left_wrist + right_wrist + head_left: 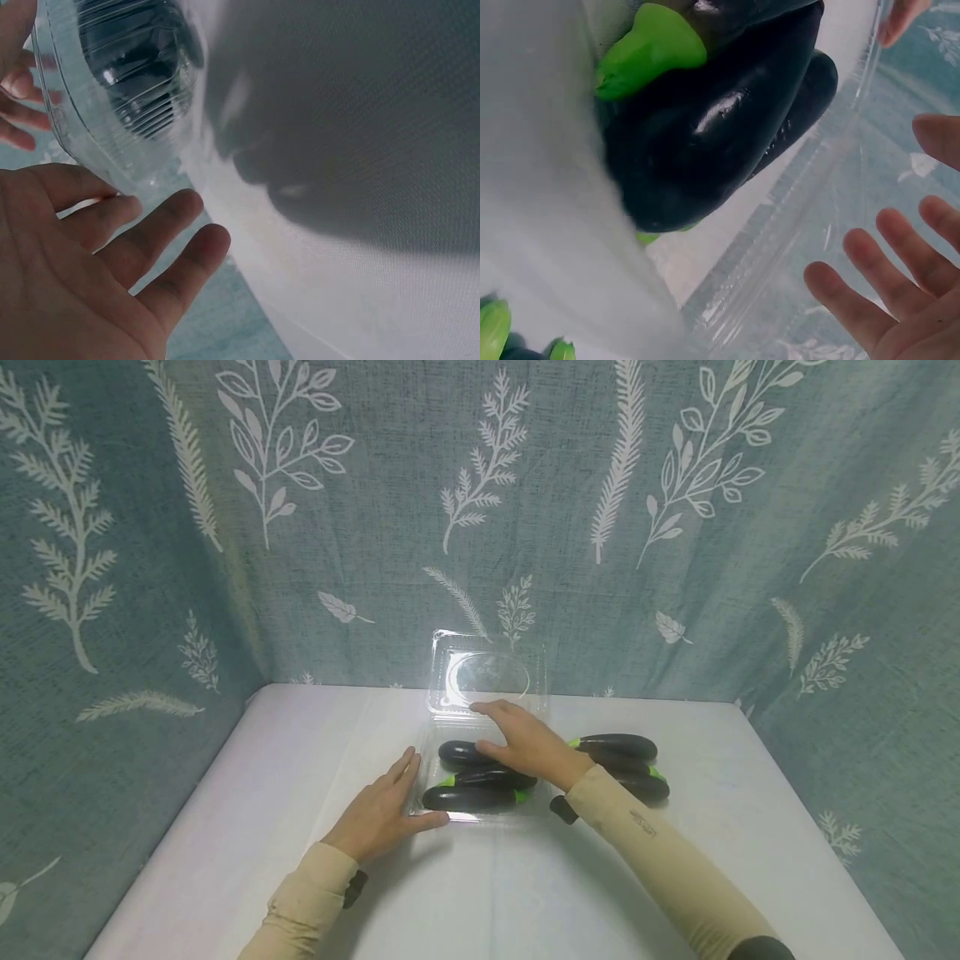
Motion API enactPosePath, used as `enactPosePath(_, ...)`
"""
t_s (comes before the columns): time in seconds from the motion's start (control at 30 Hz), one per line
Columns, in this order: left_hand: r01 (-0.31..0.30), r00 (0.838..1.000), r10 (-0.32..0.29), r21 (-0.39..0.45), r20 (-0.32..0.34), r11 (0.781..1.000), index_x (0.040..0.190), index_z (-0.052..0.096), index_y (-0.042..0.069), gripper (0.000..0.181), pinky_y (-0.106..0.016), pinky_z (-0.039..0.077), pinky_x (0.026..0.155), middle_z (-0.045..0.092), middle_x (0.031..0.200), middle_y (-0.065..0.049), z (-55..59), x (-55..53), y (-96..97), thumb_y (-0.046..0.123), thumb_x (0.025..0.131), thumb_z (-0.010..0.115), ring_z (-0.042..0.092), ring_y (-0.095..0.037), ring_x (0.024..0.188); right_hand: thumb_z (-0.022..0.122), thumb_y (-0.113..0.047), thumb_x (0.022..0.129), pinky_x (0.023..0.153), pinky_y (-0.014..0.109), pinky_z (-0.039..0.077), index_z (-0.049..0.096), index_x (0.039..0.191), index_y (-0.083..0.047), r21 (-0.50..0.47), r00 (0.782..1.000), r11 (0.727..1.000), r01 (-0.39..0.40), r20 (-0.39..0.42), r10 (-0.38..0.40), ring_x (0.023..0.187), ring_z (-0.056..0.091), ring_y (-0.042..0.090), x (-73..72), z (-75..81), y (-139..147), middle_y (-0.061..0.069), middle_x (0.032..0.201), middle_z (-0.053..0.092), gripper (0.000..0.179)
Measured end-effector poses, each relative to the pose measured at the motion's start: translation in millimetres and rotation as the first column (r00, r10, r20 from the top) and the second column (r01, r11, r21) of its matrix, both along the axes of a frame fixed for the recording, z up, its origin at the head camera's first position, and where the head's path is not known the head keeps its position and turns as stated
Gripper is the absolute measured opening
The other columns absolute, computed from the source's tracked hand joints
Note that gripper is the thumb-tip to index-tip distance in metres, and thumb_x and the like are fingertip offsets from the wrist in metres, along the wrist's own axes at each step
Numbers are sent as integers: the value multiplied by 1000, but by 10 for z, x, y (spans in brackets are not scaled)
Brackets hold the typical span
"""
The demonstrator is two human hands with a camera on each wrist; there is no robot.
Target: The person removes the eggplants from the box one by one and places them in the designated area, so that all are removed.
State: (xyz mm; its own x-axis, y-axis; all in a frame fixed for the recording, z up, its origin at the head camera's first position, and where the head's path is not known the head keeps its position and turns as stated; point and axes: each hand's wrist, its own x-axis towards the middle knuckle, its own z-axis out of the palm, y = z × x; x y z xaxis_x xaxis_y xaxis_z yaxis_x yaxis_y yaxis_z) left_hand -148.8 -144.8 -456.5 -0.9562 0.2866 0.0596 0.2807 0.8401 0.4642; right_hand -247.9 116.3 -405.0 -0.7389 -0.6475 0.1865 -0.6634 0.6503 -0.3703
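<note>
A clear plastic clamshell box [480, 819] sits on the white table, its lid [491, 675] raised at the back. Three dark purple eggplants [472, 799] with green stem ends lie side by side in its base. My left hand [375, 817] is at the box's left side, fingers extended; the left wrist view shows its fingertips right at the box wall [90, 127]. Over the box reaches my right hand [528, 745], fingers spread towards the lid and nothing gripped. It partly hides the rearmost eggplant. In the right wrist view an eggplant [712, 135] appears large beside the spread fingers.
To the right of the box lie several more eggplants [621, 746], partly covered by my right forearm. A green leaf-patterned curtain [390, 510] encloses the back and both sides of the white table [247, 793].
</note>
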Motion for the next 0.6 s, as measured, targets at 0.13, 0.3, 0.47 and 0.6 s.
enactPosePath(0.13, -7, 1000, 7, 1, 10, 1000, 158, 29, -2, 110, -57, 39, 112, 23, 166, -16, 8, -3, 12, 72, 84, 66, 44, -47, 137, 69, -33, 98, 114, 41, 41, 47, 151, -10, 22, 1000, 1000, -5, 29, 4, 135, 51, 26, -26, -15, -41, 10, 146, 55, 61)
enactPosePath(0.3, -10, 1000, 10, 0, 2, 1000, 157, 30, -3, 108, -56, 39, 112, 24, 166, -16, 11, -2, 20, 68, 85, 69, 44, -46, 137, 70, -31, 98, 112, 40, 42, 49, 149, -8, 61, 998, 998, -33, 47, 30, 131, 54, 26, -51, -30, -76, 11, 141, 59, 59)
enactPosePath(0.47, -7, 1000, 7, -3, -6, 1000, 156, 31, -4, 108, -57, 40, 111, 25, 165, -17, 13, -1, 20, 68, 85, 69, 45, -47, 136, 69, -31, 98, 110, 38, 44, 53, 144, -7, 95, 997, 993, -65, 46, 60, 127, 57, 25, -71, -45, -112, 10, 135, 62, 54)
enactPosePath(0.6, -6, 1000, 6, -4, -7, 1000, 156, 32, -4, 107, -58, 40, 110, 26, 165, -18, 16, -3, 22, 67, 85, 69, 45, -48, 135, 70, -29, 98, 109, 37, 46, 58, 139, -6, 112, 995, 991, -76, 72, 69, 124, 59, 24, -88, -47, -160, 10, 131, 65, 48)
